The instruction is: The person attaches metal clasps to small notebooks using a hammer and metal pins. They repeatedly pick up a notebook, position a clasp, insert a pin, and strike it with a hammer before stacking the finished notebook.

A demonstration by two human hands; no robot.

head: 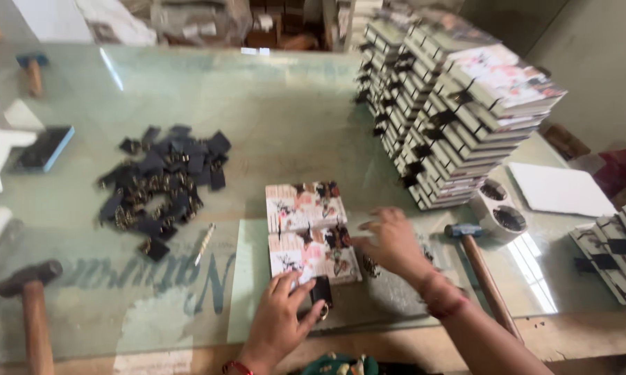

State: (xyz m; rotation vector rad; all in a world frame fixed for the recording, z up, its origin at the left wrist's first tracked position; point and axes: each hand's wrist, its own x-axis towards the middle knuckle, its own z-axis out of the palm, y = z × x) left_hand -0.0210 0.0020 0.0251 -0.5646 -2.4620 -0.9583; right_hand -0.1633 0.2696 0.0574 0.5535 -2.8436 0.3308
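Note:
Two small notebooks with floral covers lie on the glass table: the nearer notebook [314, 255] in front of me and the second notebook [305, 205] just behind it. My left hand [280, 319] pinches a small black clasp strap [320, 292] at the near edge of the nearer notebook. My right hand [395, 244] rests with spread fingers on the table at that notebook's right edge, holding nothing.
A pile of black clasp straps [162, 182] lies left of centre. Tall stacks of finished notebooks [452, 111] stand at the right. A blue-headed hammer [483, 274] lies right of my hand, another hammer [30, 298] at the near left. A white two-cup holder [499, 208] sits beside the stacks.

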